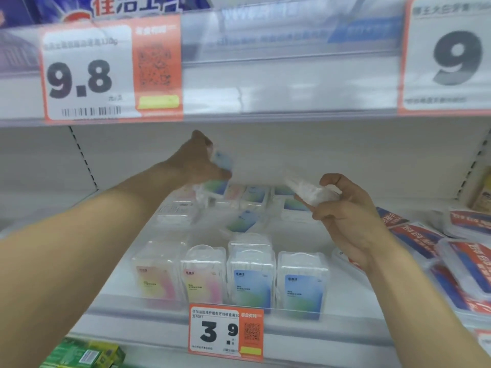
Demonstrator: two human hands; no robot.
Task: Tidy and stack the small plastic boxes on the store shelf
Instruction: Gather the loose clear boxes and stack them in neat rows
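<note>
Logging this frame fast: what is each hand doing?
Left hand: holding a small blue box.
Right hand: holding a clear box.

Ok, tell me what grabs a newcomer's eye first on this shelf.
Two bare arms reach in: the left hand grips a blurred blue-labelled box high at the back, the right hand holds a clear box mid-shelf. Big orange price tags stand out, 9.8 above, 3.9 below. Four upright boxes line the front edge.

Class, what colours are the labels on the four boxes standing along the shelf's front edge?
In the head view: the left two boxes carry pink-yellow labels, the right two boxes blue-green.
</note>
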